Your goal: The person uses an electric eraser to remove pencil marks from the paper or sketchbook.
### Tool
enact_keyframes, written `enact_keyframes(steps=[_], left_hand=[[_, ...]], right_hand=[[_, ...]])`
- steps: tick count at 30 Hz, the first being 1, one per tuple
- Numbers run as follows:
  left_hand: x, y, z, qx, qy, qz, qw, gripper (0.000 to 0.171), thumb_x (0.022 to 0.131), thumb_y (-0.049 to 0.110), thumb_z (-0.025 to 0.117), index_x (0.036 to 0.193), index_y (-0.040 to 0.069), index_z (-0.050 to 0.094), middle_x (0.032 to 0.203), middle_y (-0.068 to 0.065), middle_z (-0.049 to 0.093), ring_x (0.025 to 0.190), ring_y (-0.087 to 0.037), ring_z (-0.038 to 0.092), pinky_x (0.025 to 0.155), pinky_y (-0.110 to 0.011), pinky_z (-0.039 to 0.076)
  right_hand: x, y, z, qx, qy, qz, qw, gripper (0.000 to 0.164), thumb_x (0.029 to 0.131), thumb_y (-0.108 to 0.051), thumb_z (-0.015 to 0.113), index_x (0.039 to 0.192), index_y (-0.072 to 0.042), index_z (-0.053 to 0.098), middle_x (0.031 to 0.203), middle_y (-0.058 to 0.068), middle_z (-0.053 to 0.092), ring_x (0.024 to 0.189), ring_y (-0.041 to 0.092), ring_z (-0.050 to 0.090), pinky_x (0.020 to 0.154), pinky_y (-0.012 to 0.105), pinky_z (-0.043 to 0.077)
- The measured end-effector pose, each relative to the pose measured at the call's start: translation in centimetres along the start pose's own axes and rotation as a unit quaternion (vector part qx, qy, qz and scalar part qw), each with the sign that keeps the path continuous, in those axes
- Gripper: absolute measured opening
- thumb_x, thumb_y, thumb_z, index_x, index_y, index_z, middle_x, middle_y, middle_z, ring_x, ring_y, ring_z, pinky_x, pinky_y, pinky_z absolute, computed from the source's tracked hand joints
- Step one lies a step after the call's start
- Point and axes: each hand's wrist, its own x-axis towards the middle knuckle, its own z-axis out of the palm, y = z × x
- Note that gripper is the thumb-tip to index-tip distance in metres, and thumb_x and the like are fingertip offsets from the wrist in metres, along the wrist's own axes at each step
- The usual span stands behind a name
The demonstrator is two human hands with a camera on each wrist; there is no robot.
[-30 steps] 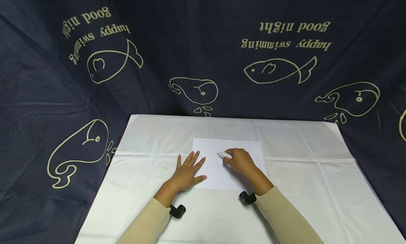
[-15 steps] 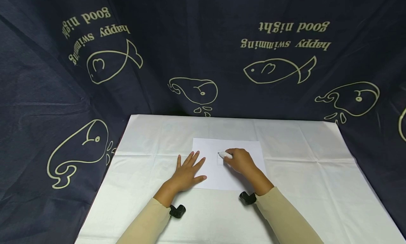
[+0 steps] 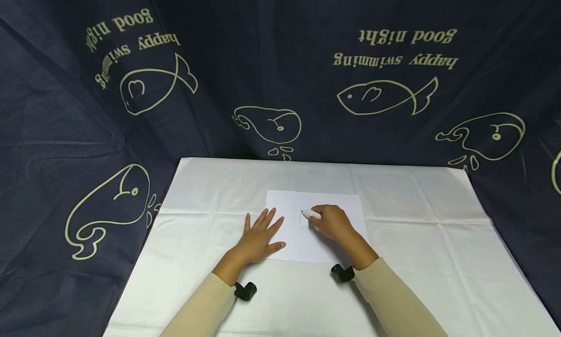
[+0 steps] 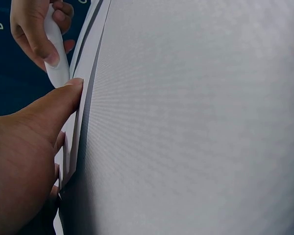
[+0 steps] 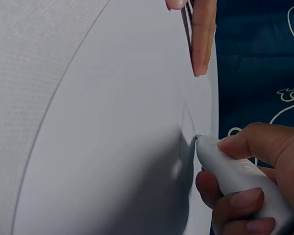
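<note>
A sheet of white paper (image 3: 289, 252) lies flat on the table. My left hand (image 3: 254, 242) rests on its left side, fingers spread and thumb near the lower edge. In my right hand (image 3: 333, 222) I grip a white utility knife (image 5: 225, 169), thick and rounded, with ridges on its side. Its small dark tip touches the paper at the upper edge of a faint small rectangle (image 3: 304, 222). The right wrist view shows my thumb and curled fingers around the handle. Seen from the left wrist, the same white handle (image 4: 56, 41) stands just beyond my left thumb.
A white cloth (image 3: 438, 259) with fold creases covers the table. Behind it hangs a dark blue curtain (image 3: 315, 132) printed with fish, whales and upside-down words. Black wrist cameras (image 3: 245, 291) sit at both sleeve cuffs.
The utility knife's tip has shifted very slightly to the right along the rectangle's upper edge. My left hand and the paper stay in place.
</note>
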Motion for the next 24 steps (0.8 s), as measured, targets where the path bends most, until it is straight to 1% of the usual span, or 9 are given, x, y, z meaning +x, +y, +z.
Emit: enact_keyframes(steps=[2,9,13,17,22,24], left_hand=[[-0.02,0.01,0.01,-0.002,0.000,0.000,1.0000,0.072,0.101,0.055,0.052,0.161,0.021,0.030,0.172,-0.008,0.011,0.160,-0.031,0.007,0.119,-0.073,-0.002],[-0.04,0.03,-0.01,-0.001,0.002,0.001,1.0000,0.073,0.101,0.055,0.052,0.161,0.021,0.030,0.172,-0.008,0.011,0.160,-0.031,0.008,0.119,-0.073,-0.001],[-0.07,0.08,-0.13,-0.004,0.002,0.002,1.0000,0.073,0.101,0.055,0.053,0.161,0.020,0.030,0.172,-0.008,0.011,0.160,-0.031,0.008,0.119,-0.074,-0.002],[-0.08,0.11,-0.19,-0.006,0.002,0.002,1.0000,0.073,0.101,0.054,0.053,0.161,0.020,0.030,0.172,-0.009,0.011,0.160,-0.032,0.008,0.119,-0.074,-0.002],[-0.07,0.17,-0.22,-0.006,0.001,0.002,1.0000,0.073,0.100,0.054,0.053,0.161,0.020,0.031,0.172,-0.009,0.012,0.160,-0.032,0.008,0.119,-0.074,-0.001],[-0.07,0.19,-0.24,-0.006,0.000,0.002,1.0000,0.073,0.101,0.054,0.053,0.161,0.020,0.030,0.172,-0.009,0.011,0.160,-0.032,0.008,0.119,-0.074,-0.002]], right_hand=[[-0.01,-0.03,0.01,-0.001,-0.005,-0.004,1.000,0.034,0.093,-0.025,0.070,0.120,-0.005,0.074,0.114,0.016,0.076,0.107,0.034,0.069,0.095,0.051,0.054],[-0.10,0.04,-0.15,-0.008,-0.007,0.005,1.000,0.035,0.093,-0.026,0.069,0.122,-0.007,0.074,0.117,0.017,0.075,0.112,0.037,0.068,0.097,0.052,0.053],[-0.08,0.09,-0.19,-0.004,-0.012,0.000,1.000,0.033,0.093,-0.025,0.070,0.120,-0.007,0.075,0.113,0.015,0.076,0.109,0.034,0.069,0.095,0.051,0.053],[-0.05,0.06,-0.17,-0.002,-0.012,0.002,1.000,0.033,0.093,-0.026,0.069,0.120,-0.007,0.075,0.114,0.016,0.076,0.107,0.033,0.069,0.094,0.050,0.053],[-0.06,0.00,-0.16,-0.002,-0.018,0.002,1.000,0.034,0.093,-0.025,0.069,0.121,-0.006,0.074,0.117,0.016,0.075,0.113,0.036,0.068,0.097,0.051,0.052],[-0.09,0.00,-0.19,-0.003,-0.018,0.002,1.000,0.035,0.093,-0.026,0.069,0.121,-0.006,0.074,0.117,0.016,0.075,0.113,0.036,0.068,0.097,0.052,0.053]])
